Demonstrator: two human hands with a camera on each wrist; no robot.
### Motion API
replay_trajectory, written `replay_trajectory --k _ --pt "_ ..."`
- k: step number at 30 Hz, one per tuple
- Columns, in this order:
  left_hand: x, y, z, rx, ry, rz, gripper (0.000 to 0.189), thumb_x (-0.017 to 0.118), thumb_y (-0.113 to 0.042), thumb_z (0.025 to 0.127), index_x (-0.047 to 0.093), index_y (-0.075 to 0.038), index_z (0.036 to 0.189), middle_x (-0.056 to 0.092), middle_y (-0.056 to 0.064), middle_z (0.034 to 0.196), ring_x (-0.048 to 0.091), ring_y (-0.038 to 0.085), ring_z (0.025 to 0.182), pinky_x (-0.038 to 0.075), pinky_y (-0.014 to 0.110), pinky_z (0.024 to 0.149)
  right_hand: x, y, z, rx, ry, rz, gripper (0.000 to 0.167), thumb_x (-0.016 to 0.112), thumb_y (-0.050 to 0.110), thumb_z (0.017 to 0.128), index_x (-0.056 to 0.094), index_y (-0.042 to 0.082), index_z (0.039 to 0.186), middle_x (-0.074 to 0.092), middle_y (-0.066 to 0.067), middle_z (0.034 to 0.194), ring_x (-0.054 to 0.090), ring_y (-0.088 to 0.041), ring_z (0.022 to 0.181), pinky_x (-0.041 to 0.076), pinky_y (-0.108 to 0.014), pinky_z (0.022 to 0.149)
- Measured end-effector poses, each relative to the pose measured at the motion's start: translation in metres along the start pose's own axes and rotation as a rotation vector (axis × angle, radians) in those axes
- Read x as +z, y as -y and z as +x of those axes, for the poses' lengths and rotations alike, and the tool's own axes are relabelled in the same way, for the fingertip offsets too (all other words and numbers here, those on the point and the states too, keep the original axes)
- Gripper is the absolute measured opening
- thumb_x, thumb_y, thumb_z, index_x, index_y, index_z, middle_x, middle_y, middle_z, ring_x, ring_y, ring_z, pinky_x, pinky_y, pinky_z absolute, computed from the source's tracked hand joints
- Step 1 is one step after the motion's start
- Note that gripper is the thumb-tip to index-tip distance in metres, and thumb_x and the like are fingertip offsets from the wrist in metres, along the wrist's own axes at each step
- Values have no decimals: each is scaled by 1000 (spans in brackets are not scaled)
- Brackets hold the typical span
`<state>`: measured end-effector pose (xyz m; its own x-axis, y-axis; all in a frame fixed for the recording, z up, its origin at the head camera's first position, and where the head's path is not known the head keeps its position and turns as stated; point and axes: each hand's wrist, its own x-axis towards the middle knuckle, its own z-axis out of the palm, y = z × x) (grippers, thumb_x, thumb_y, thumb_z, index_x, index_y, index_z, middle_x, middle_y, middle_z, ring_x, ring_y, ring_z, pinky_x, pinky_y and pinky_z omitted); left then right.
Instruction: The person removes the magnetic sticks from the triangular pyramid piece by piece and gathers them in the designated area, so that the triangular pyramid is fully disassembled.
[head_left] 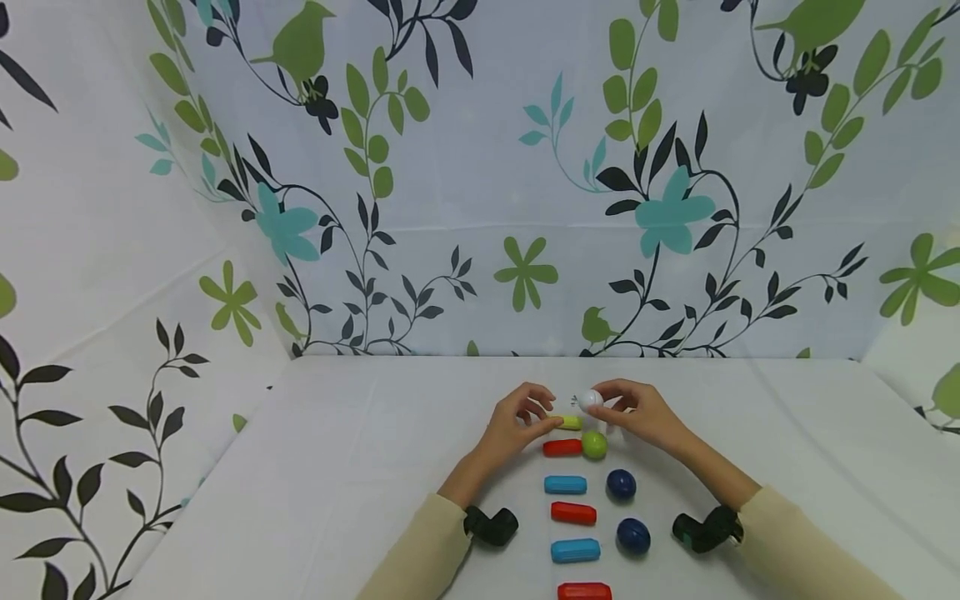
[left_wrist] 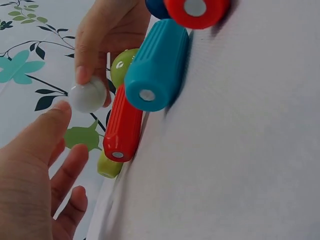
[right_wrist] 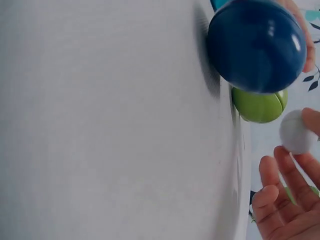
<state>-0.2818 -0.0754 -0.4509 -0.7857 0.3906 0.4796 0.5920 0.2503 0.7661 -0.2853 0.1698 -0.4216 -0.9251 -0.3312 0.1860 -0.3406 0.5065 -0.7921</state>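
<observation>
At the near edge of the white table (head_left: 337, 467) lies a column of short ribbed pegs, red (head_left: 584, 592), blue (head_left: 575, 550), red (head_left: 573, 512), blue (head_left: 566, 484), red (head_left: 562, 447) — each lying flat with its long axis running left to right. Just right of them sit two dark blue balls (head_left: 633, 536) and, farther on, a green ball (head_left: 595, 445). At the far end of the column a yellow-green peg (head_left: 570, 422) lies the same way; the left hand (head_left: 517, 421) has its fingertips on or just at its left end, fingers loosely curled — firm grip or not, cannot tell. Beyond, the right hand (head_left: 637, 412) pinches a small white ball (head_left: 590, 399) between thumb and fingertips, held just above the yellow-green peg.

Judgement: white ball looks like hard, smooth plastic — light, stiff, liable to slip or roll if released. Round, so no long axis or pointing direction; a fingertip pinch across its middle suits it. Pegs: ribbing should aid grip, best taken across the barrel.
</observation>
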Motion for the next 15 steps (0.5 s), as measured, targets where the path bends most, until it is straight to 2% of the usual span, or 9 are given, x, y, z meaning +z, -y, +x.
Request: replay_trajectory --k 4,9,15 --pt "-1 1 -2 -49 100 8 27 74 -14 88 61 -6 110 64 10 98 61 14 84 47 19 69 -3 -8 -3 37 -4 -13 44 73 27 88 63 0 121 65 -17 109 60 -19 76 51 -26 61" --pt "-2 0 -4 -101 214 16 29 76 -18 86 64 -9 111 64 6 97 57 10 85 47 19 72 -4 -13 -3 53 10 -50 41 76 23 85 65 -1 117 66 -18 108 57 -19 79 50 -25 63" --pt "0 4 -4 -97 291 59 29 78 -20 83 67 -13 109 62 -4 94 53 3 85 46 18 73 -6 -16 -3 22 51 -62 40 77 19 84 65 -2 116 66 -18 109 56 -20 82 49 -25 67"
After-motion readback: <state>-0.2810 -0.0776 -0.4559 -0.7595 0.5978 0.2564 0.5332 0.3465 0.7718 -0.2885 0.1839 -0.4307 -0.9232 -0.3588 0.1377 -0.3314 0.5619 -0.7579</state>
